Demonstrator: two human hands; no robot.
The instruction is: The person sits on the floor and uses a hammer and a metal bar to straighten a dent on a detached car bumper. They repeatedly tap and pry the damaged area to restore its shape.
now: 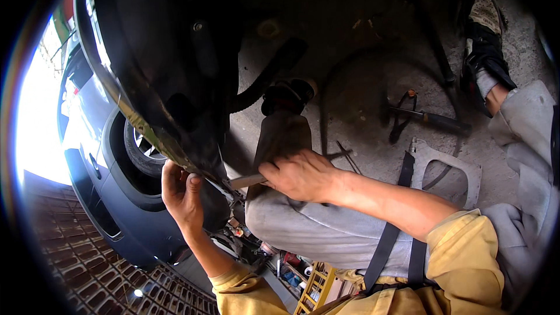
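Strip point(247, 181), flat, grey: one end in the right hand, the other at the edge of the dark car panel, left of the knuckles; material cannot be told.

Right hand point(304, 176): back uppermost, fingers curled and clamped on the strip, thumb side toward the panel.

Left hand point(182, 191): raised at the panel's lower rim, just beside the strip's far end; thumb and forefinger upward, a small gap at their tips. Whether they pinch the rim cannot be told.

Car panel point(163, 90): black, curved, two bolts upper right, pale worn rim; stands over both hands, closing off the space above the strip.

Trouser leg point(309, 221): grey, bent at the knee, close beneath the right hand and forearm.

Hose point(259, 90): black, ribbed, between panel and shoe point(289, 94).

Screwdriver point(446, 123): dark handle, on the concrete floor point(373, 111), its shaft across pliers point(402, 118); both well apart from the hands.

Metal frame point(469, 172): pale, open-centred, near the right forearm.

Second car point(119, 189): grey-blue, beyond the left hand, one wheel point(140, 150) visible.

Yellow slatted object point(315, 289): lower edge, crate or ladder, cannot tell; mixed small items beside it, too small to identify.
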